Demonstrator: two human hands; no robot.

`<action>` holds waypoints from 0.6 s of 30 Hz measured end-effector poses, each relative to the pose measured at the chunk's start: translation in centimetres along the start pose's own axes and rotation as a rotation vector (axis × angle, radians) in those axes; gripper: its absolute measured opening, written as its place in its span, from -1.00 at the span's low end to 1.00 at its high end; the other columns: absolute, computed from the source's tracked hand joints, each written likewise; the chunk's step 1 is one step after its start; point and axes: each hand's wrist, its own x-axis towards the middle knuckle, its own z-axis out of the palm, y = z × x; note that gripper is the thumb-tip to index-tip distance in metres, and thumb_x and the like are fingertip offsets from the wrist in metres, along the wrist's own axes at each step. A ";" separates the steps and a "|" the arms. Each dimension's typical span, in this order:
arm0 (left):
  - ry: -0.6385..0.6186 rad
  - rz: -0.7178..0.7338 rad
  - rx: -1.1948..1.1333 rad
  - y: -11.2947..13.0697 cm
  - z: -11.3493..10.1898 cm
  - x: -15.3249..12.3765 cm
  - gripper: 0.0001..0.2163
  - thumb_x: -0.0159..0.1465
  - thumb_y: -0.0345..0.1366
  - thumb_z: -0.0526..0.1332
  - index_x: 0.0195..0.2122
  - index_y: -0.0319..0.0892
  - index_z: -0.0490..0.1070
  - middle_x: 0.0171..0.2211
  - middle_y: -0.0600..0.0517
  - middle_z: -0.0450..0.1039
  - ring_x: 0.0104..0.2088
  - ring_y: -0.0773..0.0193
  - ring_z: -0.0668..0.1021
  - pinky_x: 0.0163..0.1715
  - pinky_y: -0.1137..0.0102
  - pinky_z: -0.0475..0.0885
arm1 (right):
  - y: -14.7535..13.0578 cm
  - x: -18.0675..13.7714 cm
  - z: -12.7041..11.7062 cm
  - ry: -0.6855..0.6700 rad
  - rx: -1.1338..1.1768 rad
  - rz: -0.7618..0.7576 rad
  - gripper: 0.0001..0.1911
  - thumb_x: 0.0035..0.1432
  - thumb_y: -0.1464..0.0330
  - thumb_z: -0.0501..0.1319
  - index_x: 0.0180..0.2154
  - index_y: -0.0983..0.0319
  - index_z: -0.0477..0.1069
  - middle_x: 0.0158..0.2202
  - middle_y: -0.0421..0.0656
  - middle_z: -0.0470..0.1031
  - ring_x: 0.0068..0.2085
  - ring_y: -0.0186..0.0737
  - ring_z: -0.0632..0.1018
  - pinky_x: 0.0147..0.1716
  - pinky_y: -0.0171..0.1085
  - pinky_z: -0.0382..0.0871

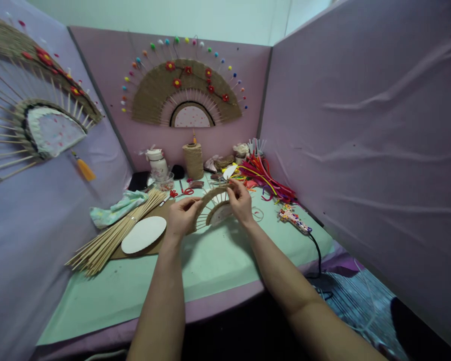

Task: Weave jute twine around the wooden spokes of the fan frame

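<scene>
A small half-round fan frame of wooden sticks wound with jute twine (215, 203) is held above the pale green table (210, 265). My left hand (182, 215) grips its left side with closed fingers. My right hand (240, 200) pinches its upper right edge, where the twine runs. A spool of jute twine (193, 160) stands behind the fan frame.
A bundle of bamboo sticks (116, 233) and a white oval card (143, 234) lie at left. Red scissors (186, 191), a white jar (158, 163), coloured pipe cleaners (266, 180) and a glue gun (295, 219) with a black cord sit around. Finished fans (186, 93) hang on purple partitions.
</scene>
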 end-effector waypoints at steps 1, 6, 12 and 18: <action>-0.024 -0.008 0.003 0.0 -0.1 0.1 -0.78 0.07 -0.18 0.24 -0.36 -0.20 0.57 -0.39 0.01 0.58 -0.35 0.21 0.55 -0.31 0.39 0.41 | 0.1 0.0 0.0 -0.009 0.000 0.008 -0.63 0.16 0.25 0.10 -0.02 0.23 0.39 -0.50 -0.24 0.35 -0.50 -0.33 0.32 -0.45 -0.34 0.27; -0.095 -0.025 0.067 -0.7 -0.5 0.2 -0.80 0.07 -0.20 0.24 -0.38 -0.19 0.56 -0.39 -0.01 0.58 -0.34 0.20 0.54 -0.30 0.36 0.40 | 0.6 -0.2 0.3 -0.017 -0.004 0.027 -0.71 0.13 0.25 0.11 -0.16 0.21 0.47 -0.41 -0.18 0.50 -0.41 -0.25 0.45 -0.37 -0.29 0.35; 0.046 0.046 0.248 0.2 -1.0 0.9 -0.60 0.05 -0.17 0.29 -0.07 -0.15 0.46 -0.19 -0.08 0.54 -0.18 0.11 0.54 -0.12 0.24 0.38 | 0.2 -0.6 0.7 0.006 -0.020 0.010 -0.73 0.13 0.28 0.12 -0.18 0.22 0.48 -0.34 -0.13 0.55 -0.37 -0.22 0.50 -0.31 -0.26 0.38; -0.063 0.196 0.374 5.5 -1.3 4.0 -0.61 0.04 -0.11 0.31 -0.13 -0.18 0.49 -0.22 -0.09 0.56 -0.22 0.13 0.55 -0.16 0.29 0.38 | -0.1 -0.8 0.8 0.029 -0.029 0.010 -0.73 0.14 0.30 0.11 -0.18 0.24 0.48 -0.31 -0.12 0.56 -0.35 -0.22 0.51 -0.28 -0.26 0.39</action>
